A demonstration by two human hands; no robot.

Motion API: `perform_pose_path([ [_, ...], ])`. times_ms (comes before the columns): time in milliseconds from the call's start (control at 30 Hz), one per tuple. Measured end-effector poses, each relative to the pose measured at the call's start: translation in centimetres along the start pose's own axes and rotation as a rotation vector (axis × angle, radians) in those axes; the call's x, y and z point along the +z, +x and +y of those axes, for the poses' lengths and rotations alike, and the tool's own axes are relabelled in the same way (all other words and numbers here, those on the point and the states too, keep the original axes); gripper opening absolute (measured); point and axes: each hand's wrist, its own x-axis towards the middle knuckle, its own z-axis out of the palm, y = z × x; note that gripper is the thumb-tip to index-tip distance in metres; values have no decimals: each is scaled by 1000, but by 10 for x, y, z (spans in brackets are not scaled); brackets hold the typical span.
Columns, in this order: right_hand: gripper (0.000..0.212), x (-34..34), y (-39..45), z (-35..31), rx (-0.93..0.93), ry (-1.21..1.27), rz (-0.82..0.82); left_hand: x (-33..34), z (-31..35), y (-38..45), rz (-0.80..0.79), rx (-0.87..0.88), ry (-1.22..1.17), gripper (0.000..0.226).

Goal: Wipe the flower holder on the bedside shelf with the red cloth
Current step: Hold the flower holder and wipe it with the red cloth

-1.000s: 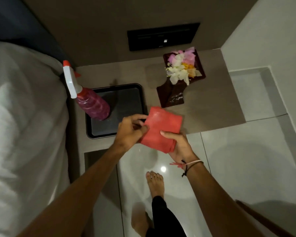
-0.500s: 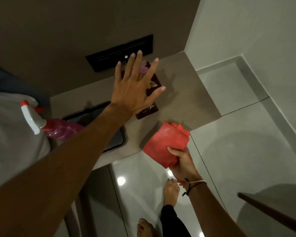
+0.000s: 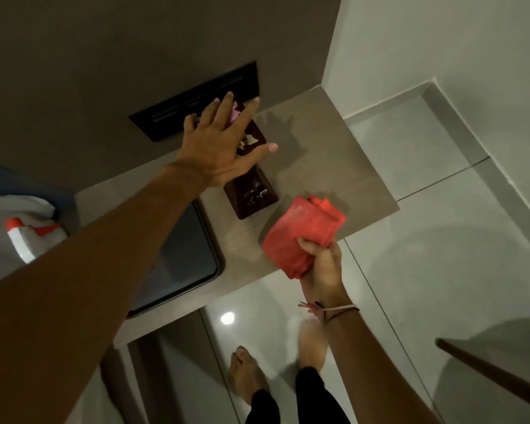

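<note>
The dark brown flower holder (image 3: 253,194) stands on the beige bedside shelf (image 3: 325,154), with pink and white flowers (image 3: 235,113) peeking out at its top. My left hand (image 3: 218,146) is spread flat over the flowers, fingers apart, covering most of them. Whether it touches them I cannot tell. My right hand (image 3: 322,267) grips the folded red cloth (image 3: 300,234) at its lower corner, just in front of and right of the holder, over the shelf's front edge.
A black tray (image 3: 193,258) lies on the shelf left of the holder, partly under my left forearm. A spray bottle with a white and red head (image 3: 28,237) stands at the far left by the white bedding. A black wall panel (image 3: 193,101) sits behind the holder. Tiled floor and my bare feet lie below.
My left hand let go of the cloth and reached out over the flowers, then settled lower on them. My right hand keeps the cloth. The view swung left and down.
</note>
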Motion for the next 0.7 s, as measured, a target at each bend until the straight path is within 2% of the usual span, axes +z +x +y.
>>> perform_pose_path([
  [67,62,21,2,-2,-203,-81,65,0,-1,1,-1,6,11,97],
  [167,82,56,15,-4,-602,-296,142,-1,-4,5,-10,15,3,97],
  [233,87,73,33,0,-703,-419,186,-3,-10,11,-42,18,-10,95],
  [300,87,89,43,11,-661,-599,158,-3,-15,16,-51,20,-25,91],
  [400,85,106,43,42,-575,-871,27,0,-14,15,-21,33,-21,88],
  [600,96,119,40,73,-647,-1094,127,-6,-17,26,-46,9,-42,79],
  [700,97,120,35,86,-615,-1176,131,-4,-17,25,-44,11,-33,80],
])
